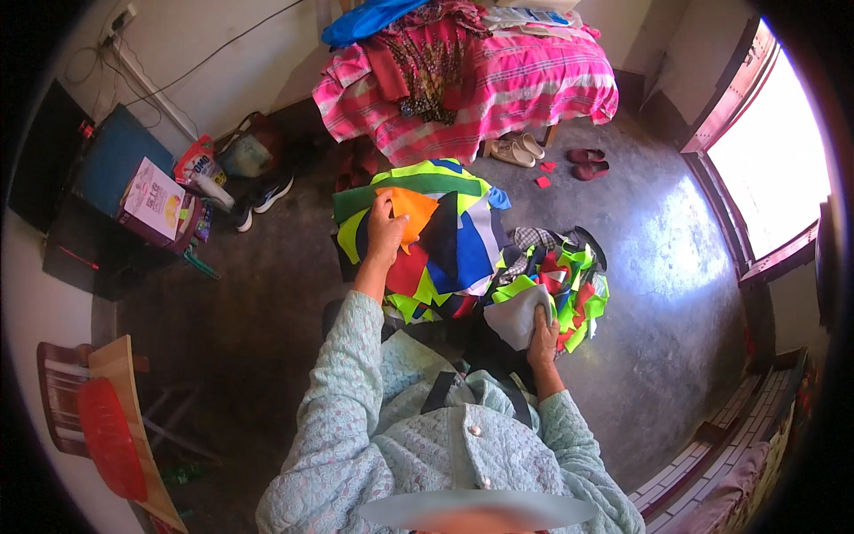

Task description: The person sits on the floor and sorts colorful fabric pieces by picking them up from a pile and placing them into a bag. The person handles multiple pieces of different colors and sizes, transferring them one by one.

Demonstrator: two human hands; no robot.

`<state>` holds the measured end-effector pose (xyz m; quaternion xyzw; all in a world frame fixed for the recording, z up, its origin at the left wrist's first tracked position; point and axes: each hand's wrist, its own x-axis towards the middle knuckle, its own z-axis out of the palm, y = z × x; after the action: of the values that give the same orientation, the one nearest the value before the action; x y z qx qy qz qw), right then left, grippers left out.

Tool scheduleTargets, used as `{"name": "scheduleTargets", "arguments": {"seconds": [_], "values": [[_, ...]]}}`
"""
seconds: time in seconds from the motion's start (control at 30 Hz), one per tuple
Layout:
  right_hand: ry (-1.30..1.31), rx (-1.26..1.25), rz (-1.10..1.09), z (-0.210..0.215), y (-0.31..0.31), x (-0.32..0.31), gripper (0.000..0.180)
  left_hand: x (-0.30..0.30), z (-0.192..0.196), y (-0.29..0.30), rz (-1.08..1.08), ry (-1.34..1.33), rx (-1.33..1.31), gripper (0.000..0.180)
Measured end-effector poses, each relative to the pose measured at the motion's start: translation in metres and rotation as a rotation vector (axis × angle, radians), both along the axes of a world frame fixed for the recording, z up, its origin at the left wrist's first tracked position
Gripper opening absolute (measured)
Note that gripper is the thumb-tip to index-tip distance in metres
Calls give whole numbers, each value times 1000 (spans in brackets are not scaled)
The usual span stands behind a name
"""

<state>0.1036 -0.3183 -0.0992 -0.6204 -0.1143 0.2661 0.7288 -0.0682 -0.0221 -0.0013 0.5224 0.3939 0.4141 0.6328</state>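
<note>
While my left hand (385,233) pinches one orange cloth piece (411,214) atop the stacked pile (445,245) on the floor (258,303), my right hand (541,336) grips one grey piece (518,313) beside a second, looser heap (560,285). I judge these scraps light, limp, unbreakable; best taken by an edge. Two piles, pieces beyond counting.

Matt cloth scraps (445,240) are being piled on a smooth, glossy concrete floor (676,267). A soft grey cloth piece (519,316) is being gripped. Quilted fabric is being worn as a sleeve (342,374). Striped woven cloth is being shown on the bed (534,89).
</note>
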Motion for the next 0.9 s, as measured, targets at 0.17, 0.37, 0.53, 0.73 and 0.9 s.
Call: {"name": "scheduleTargets", "arguments": {"seconds": [0.17,0.37,0.53,0.73,0.9], "values": [[-21,-39,6,-4,-1,2,20,7,9,10,-34,-397,-225,53],[-71,-65,-2,5,1,-1,23,20,4,-17,-69,-579,-406,67],[-75,-110,57,8,-3,1,35,23,9,-40,19,-473,-373,76],[-33,-38,-17,-6,-1,1,26,12,25,-62,255,-119,-144,65],[-30,-19,45,-8,-2,4,25,6,25,-64,507,769,813,46]]}}
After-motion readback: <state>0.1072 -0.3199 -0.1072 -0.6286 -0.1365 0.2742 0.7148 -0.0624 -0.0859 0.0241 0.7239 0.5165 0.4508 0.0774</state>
